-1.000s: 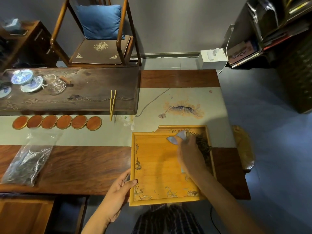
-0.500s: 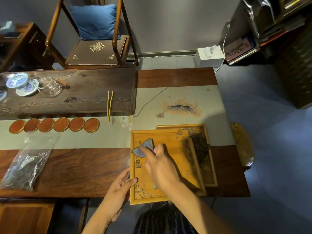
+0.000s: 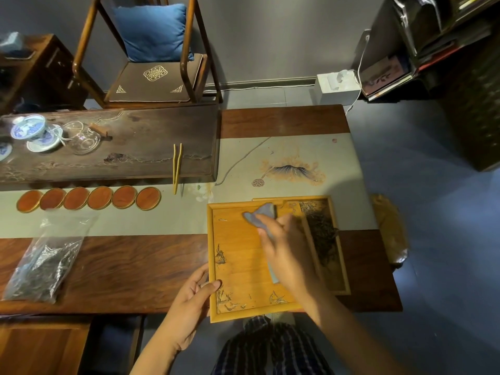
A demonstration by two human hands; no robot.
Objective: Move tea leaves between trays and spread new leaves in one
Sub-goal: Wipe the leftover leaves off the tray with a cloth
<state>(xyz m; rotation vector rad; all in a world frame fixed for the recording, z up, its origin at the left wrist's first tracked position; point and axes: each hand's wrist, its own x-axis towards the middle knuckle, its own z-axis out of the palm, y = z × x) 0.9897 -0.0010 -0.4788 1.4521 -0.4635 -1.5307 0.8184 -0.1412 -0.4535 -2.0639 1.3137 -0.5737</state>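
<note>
Far left on the desk (image 3: 130, 269): clear plastic bag (image 3: 44, 262) of dark tea leaves, lying flat. Beyond it, row of six round wooden coasters (image 3: 89, 198) on the pale runner (image 3: 292, 161), with bamboo tongs (image 3: 177, 169) overhanging the dark tea board (image 3: 121, 147). Blue-and-white lidded cup (image 3: 29, 128) and glass pitcher (image 3: 85, 138) on that board. Nearer the middle, left hand (image 3: 189, 301) gripping the near-left rim of the upper tray (image 3: 238, 266), thumb over the rim, fingers curled beneath. Upper tray tilted, resting across the lower tray (image 3: 339, 266), nearly bare. Right hand (image 3: 286, 255) above it, fingers closed around a blue-grey scraper (image 3: 261, 216) whose broad end lies by the far rim. Dark tea leaves (image 3: 323, 235) heaped in the uncovered right strip of the lower tray.
</note>
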